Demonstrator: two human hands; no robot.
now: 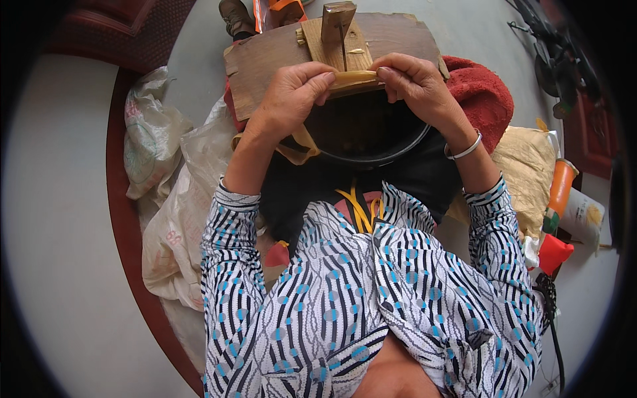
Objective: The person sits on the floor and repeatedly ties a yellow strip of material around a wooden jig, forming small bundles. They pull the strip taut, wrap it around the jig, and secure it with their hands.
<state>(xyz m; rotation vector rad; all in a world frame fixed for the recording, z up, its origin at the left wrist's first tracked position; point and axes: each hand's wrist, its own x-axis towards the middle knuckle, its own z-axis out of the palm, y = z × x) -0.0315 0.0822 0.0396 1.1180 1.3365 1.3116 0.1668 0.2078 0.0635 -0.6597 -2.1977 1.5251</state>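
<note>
My left hand and my right hand pinch the two ends of a folded, pale yellow strip stretched level between them. Its material cannot be told for certain. A looped band of like colour hangs below my left wrist, and whether it joins the strip is hidden. Just beyond my fingers, a wooden block with a dark slit down it stands upright on a short plank. That plank rests on a weathered board. Beneath my hands is a dark round basin, its inside mostly in shadow.
Pale woven sacks lie to the left. At the right are a red cloth, a tan bag and an orange cylinder. Another person's shoe shows at the far side. Small pale scraps lie on the plank.
</note>
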